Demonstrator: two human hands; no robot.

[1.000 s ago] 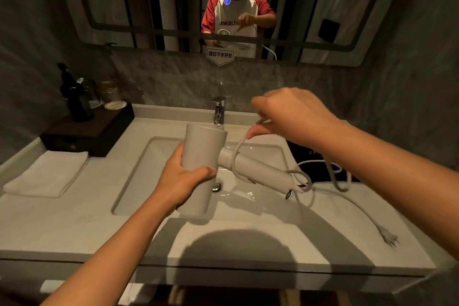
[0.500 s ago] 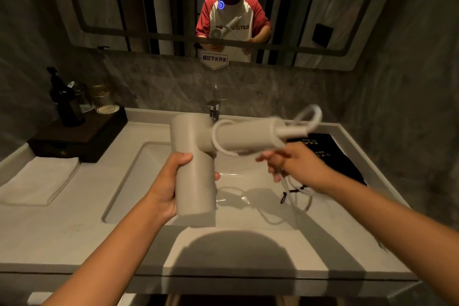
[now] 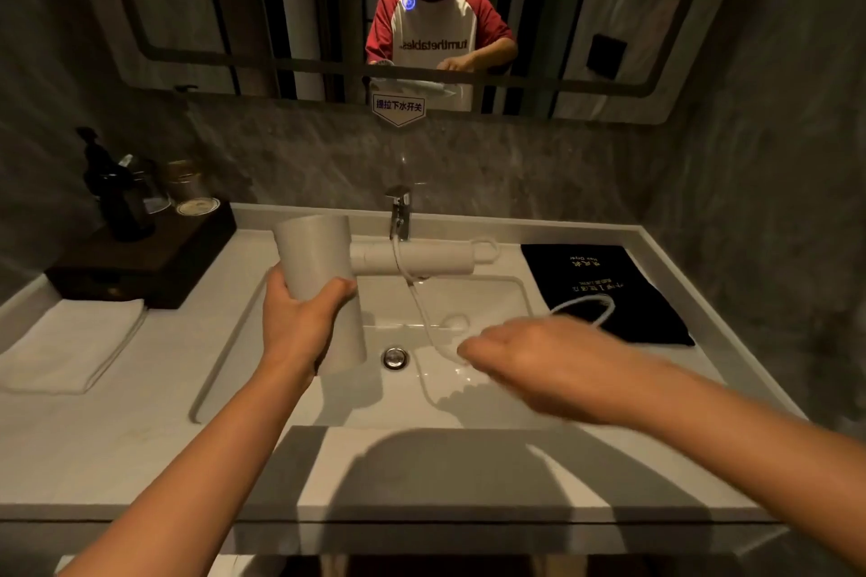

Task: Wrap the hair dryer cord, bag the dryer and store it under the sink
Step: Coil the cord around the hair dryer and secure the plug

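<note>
Gripping the hair dryer [image 3: 323, 286] by its fat barrel, left hand [image 3: 300, 323] wrapped round the lower half, thumb across the front. Barrel held upright over the left part of the sink basin [image 3: 492, 398], handle sticking out sideways to the right, toward the faucet [image 3: 399, 211] at the vanity's back edge. One turn of cord [image 3: 424, 309] looped over the handle, dropping from there down to the right hand [image 3: 520, 358], then arcing on past it over the black bag [image 3: 604, 286]. Right hand low over the basin's right half, palm down, fingers stretched toward the left and loosely together; blurred by motion, so cannot tell whether pinching the cord or only lying over it. Well apart from the left hand, drain [image 3: 396, 357] between them.

Counted: one dryer, one cord, one black bag lying flat at the vanity's back right corner, one folded white towel [image 3: 70, 347] at the left edge, one dark wooden tray [image 3: 150, 267] at the back left corner.

Hard to make out: bottles and jars on the tray, dim and overlapping, number unclear. Plug end of the cord not visible. Gold lettering on the bag too small to read. Vanity's front edge in shadow, space under it cut off at the bottom.
</note>
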